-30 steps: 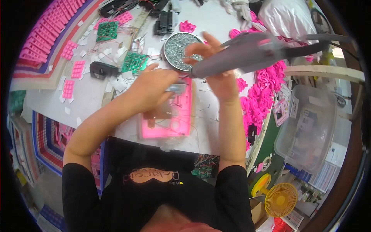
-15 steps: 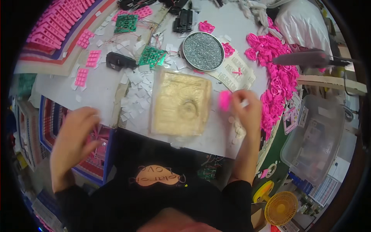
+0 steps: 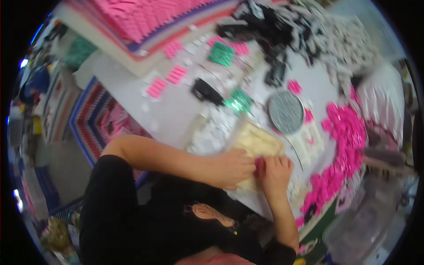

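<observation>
Over the wrapped yellow pad [image 3: 260,140] my two hands meet around a small pink plastic piece [image 3: 259,167]. My right hand [image 3: 275,174] is closed on it from the right. From the left comes my left hand [image 3: 235,168], its fingers bent and together against the other side of the piece. Blur and the fingers hide the piece's exact shape. A round tin of small metal screws [image 3: 286,112] stands beyond the pad. Next to it lies a sheet of printed paper [image 3: 305,143] with a small pink part on it.
A long heap of pink plastic parts [image 3: 342,137] lines the right side. White paper bits [image 3: 216,130], green circuit boards [image 3: 238,101] and a black casing [image 3: 206,91] lie left of the tin. Pink stacked parts [image 3: 132,20] fill a tray at the far left.
The view has swung left, so the table appears farther right. My left hand has moved across from the left to the pink piece, which my right hand has brought over the pad.
</observation>
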A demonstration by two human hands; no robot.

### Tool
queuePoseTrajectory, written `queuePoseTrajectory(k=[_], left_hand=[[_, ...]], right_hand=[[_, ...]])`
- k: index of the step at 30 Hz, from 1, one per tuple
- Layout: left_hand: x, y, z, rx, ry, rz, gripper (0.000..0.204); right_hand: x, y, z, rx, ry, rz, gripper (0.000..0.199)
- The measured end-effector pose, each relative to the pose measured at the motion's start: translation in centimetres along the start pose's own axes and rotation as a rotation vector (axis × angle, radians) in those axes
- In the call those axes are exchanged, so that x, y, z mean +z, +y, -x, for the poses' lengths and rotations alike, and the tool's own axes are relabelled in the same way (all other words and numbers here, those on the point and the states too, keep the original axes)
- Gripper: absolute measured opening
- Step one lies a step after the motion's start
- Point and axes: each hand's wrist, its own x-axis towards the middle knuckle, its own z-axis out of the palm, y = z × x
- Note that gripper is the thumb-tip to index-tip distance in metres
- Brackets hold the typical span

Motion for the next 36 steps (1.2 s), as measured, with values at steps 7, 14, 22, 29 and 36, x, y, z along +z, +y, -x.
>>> queuePoseTrajectory(k=[7, 14, 22, 29, 36], left_hand=[[-17.6, -18.5, 6.6, -0.604, 1.051, -0.290, 0.049], [-21.3, -28.5, 20.0, -1.635, 1.770, -0.550, 0.099], [-19.7, -28.2, 19.3, -1.559, 1.761, -0.539, 0.105], [-30.2, -26.7, 21.7, -1.748, 1.677, -0.522, 0.097], [-30.0, -25.6, 19.0, -1.433, 1.694, -0.959, 0.089]], right_hand=[[-0.8, -0.3, -0.7, -0.041, -0.018, -0.090, 0.013], [-0.3, 0.4, -0.4, -0.041, 0.017, -0.156, 0.013], [-0.4, 0.9, -0.3, -0.049, 0.002, -0.174, 0.012], [-0.1, 0.8, 0.1, -0.082, 0.035, -0.180, 0.013], [0.0, 0.5, -0.3, -0.080, 0.049, -0.162, 0.013]])
